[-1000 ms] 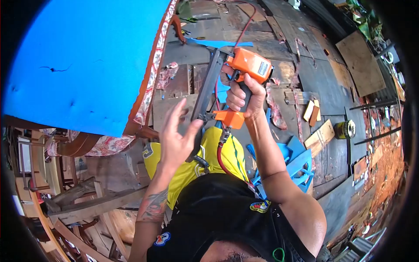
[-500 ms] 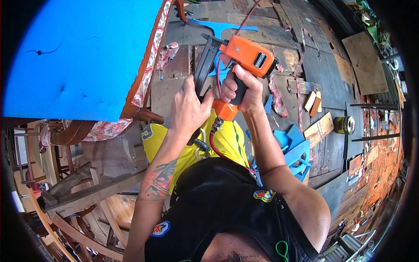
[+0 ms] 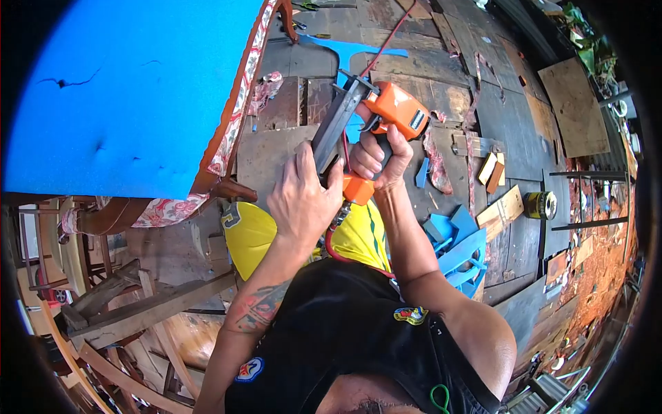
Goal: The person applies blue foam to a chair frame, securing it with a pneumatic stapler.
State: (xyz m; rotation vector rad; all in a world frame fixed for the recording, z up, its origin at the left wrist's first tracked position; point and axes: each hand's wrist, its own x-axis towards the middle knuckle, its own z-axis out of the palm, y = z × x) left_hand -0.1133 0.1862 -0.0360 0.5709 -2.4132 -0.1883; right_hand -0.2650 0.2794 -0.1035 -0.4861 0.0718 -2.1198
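The right grip, near the middle of the frame, is closed round the dark handle of an orange air tool, one finger close to its trigger. The left grip is wrapped round the lower end of its black magazine, which slants towards the top centre. The magazine looks closed, though whether it is loaded I can't tell. A red hose joins the tool at its base, above the yellow shorts.

At upper left, apart from the tool, a blue sheet lies over a piece of furniture with a wooden leg. Patterned fabric shows along its side. The sheet seems to be laid in place, with no cover over its split, dented face; I can't make out any fastenings, so that part may be undone.

Cutting looks well advanced: blue offcuts are heaped right of centre, and a longer blue piece lies at top centre. Fabric scraps litter the boarded floor, not tidied, near a tin at right.
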